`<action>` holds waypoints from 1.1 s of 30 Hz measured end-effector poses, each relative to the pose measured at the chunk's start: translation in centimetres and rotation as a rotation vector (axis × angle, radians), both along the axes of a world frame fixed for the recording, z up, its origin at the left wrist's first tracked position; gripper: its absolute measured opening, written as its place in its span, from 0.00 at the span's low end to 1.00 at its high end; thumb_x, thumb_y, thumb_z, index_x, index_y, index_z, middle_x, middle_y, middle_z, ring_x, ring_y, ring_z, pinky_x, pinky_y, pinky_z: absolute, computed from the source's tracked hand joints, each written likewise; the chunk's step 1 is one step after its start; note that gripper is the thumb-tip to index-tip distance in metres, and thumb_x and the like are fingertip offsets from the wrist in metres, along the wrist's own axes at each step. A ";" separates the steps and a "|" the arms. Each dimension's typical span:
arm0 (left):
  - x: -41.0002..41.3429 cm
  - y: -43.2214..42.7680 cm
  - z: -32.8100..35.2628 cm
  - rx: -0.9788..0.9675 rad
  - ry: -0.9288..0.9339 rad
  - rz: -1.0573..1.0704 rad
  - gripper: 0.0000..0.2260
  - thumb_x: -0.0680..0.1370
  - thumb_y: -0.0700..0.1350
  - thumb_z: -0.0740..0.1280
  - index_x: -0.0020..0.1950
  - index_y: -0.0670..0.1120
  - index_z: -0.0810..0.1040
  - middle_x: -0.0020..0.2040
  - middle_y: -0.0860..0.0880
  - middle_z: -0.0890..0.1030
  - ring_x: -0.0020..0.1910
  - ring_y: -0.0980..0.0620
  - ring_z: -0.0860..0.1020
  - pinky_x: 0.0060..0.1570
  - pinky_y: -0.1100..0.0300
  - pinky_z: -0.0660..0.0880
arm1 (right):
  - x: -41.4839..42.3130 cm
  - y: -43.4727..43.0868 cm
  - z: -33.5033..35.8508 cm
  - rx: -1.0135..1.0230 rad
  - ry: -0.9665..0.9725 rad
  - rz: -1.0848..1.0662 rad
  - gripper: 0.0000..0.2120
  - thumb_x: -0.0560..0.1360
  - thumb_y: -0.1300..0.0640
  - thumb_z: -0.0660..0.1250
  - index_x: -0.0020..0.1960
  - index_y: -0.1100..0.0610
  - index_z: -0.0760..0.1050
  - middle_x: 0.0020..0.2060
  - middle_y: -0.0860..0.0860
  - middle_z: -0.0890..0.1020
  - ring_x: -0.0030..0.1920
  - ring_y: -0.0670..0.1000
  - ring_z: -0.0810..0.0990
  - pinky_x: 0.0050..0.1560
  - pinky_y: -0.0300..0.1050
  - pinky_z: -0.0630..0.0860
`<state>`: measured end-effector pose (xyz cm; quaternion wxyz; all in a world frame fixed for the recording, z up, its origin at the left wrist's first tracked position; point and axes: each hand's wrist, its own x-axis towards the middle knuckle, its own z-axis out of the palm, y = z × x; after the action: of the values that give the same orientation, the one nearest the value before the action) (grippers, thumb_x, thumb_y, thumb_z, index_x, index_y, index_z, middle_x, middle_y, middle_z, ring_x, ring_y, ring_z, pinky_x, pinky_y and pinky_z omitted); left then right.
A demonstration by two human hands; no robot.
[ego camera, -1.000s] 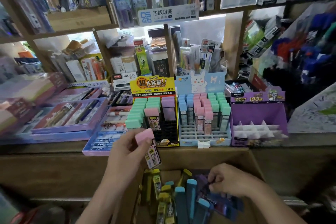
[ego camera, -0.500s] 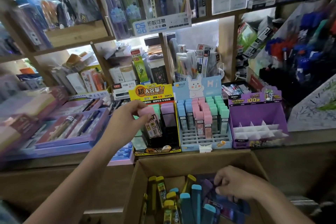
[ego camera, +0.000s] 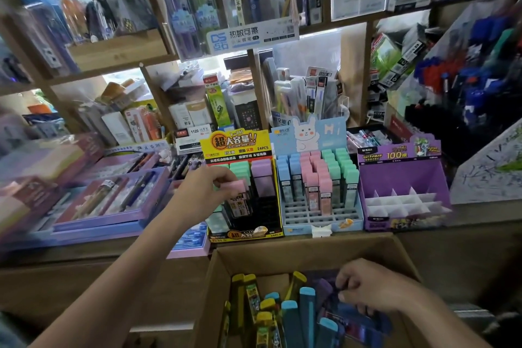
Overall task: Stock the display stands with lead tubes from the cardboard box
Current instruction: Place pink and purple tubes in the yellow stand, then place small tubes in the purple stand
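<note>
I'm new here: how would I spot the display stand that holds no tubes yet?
Above the cardboard box, three stands sit in a row on the counter. Take the rightmost, the purple stand with white dividers. Unlike the yellow-and-black stand and the blue stand beside it, its slots are bare.

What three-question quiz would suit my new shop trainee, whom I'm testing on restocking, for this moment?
1. True or false: the purple stand has no tubes in its compartments.
2. The tube in the left hand has a cap that is: A pink, B yellow, C blue.
3. Where is the right hand?
Key: 1 true; 2 A; 3 inside the cardboard box.
</note>
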<state>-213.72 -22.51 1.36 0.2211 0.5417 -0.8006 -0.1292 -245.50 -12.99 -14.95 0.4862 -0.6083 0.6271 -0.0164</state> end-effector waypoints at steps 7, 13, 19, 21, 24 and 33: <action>0.1 -0.4 -0.7 -0.038 -0.025 0.012 0.04 0.76 0.44 0.75 0.50 0.50 0.84 0.45 0.56 0.83 0.47 0.57 0.79 0.46 0.57 0.74 | 0.1 0.0 0.1 -0.016 -0.022 0.008 0.08 0.79 0.53 0.71 0.57 0.51 0.77 0.48 0.53 0.84 0.37 0.44 0.82 0.39 0.37 0.78; 0.0 -0.3 -2.1 -0.250 -0.067 0.001 0.06 0.77 0.44 0.74 0.54 0.49 0.84 0.51 0.53 0.82 0.52 0.54 0.76 0.53 0.57 0.73 | 0.0 0.0 0.2 0.001 -0.017 0.002 0.09 0.79 0.52 0.71 0.58 0.50 0.77 0.50 0.53 0.85 0.40 0.45 0.82 0.41 0.37 0.80; 0.1 0.7 -2.8 -0.292 -0.087 -0.021 0.12 0.80 0.50 0.70 0.62 0.50 0.84 0.61 0.53 0.84 0.60 0.53 0.82 0.61 0.54 0.79 | 0.1 -0.1 0.1 0.000 -0.011 -0.002 0.09 0.80 0.52 0.71 0.58 0.50 0.76 0.50 0.53 0.83 0.40 0.45 0.82 0.42 0.39 0.80; 0.1 1.0 -3.0 -0.316 -0.095 -0.019 0.12 0.79 0.48 0.70 0.62 0.50 0.84 0.61 0.52 0.84 0.59 0.53 0.83 0.60 0.55 0.78 | 0.1 -0.1 0.1 0.000 -0.006 -0.003 0.09 0.79 0.52 0.71 0.59 0.50 0.76 0.50 0.52 0.84 0.41 0.45 0.82 0.43 0.40 0.80; 0.2 1.3 -3.1 -0.329 -0.112 -0.026 0.13 0.79 0.45 0.70 0.64 0.49 0.83 0.61 0.50 0.84 0.60 0.50 0.83 0.61 0.50 0.78 | 0.0 -0.1 0.0 0.004 -0.003 -0.002 0.09 0.79 0.52 0.71 0.58 0.49 0.76 0.49 0.52 0.84 0.41 0.45 0.83 0.44 0.40 0.80; 0.4 1.1 -3.7 -0.281 -0.199 0.000 0.18 0.78 0.42 0.70 0.68 0.50 0.79 0.68 0.52 0.80 0.72 0.52 0.73 0.78 0.43 0.57 | 0.1 -0.1 -0.8 -0.058 0.012 -0.010 0.06 0.79 0.53 0.71 0.56 0.48 0.77 0.43 0.51 0.85 0.35 0.43 0.83 0.40 0.42 0.81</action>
<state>-213.29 -21.43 -2.37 0.2145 0.5154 -0.8288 0.0381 -245.36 -13.12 -15.76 0.4646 -0.6192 0.6321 -0.0333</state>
